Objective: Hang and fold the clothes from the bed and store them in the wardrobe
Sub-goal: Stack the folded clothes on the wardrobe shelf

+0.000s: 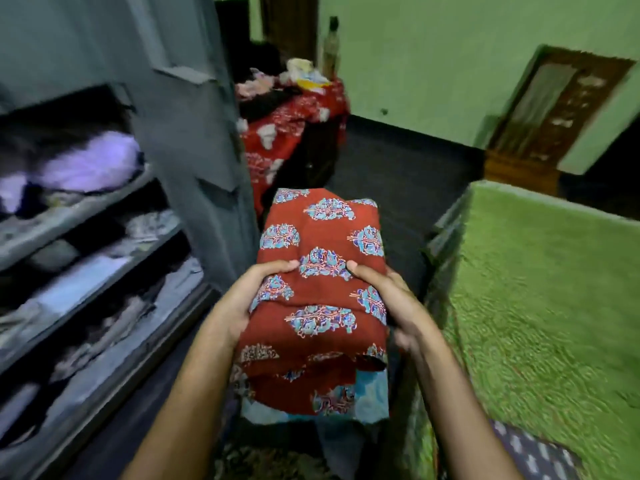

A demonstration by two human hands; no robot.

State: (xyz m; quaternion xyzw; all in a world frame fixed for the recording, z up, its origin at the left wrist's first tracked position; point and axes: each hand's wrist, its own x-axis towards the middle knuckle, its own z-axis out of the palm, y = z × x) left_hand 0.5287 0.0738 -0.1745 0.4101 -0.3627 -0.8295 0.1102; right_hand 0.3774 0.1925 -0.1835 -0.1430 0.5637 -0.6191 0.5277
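The folded red garment [322,289], printed with blue floral motifs, is held in mid-air between the open wardrobe [194,133] on the left and the bed [536,289] on the right, with a light blue cloth [370,393] showing beneath its near edge. It looks soft and light, a limp cotton bundle that would likely sag or unfold if taken by one corner. The layers at the near edge are already drooping loose, so the safest hold is from both sides with support underneath.

The left hand [242,299] grips the left side, and its thumb [277,266] is pressed on top. The right hand [391,299] grips the right side the same way, thumb on the cloth. The other fingers curl under the bundle and are mostly hidden.

The wardrobe shelves [86,216] already hold folded clothes, blurred here. A table draped in red cloth [294,129] stands farther back.
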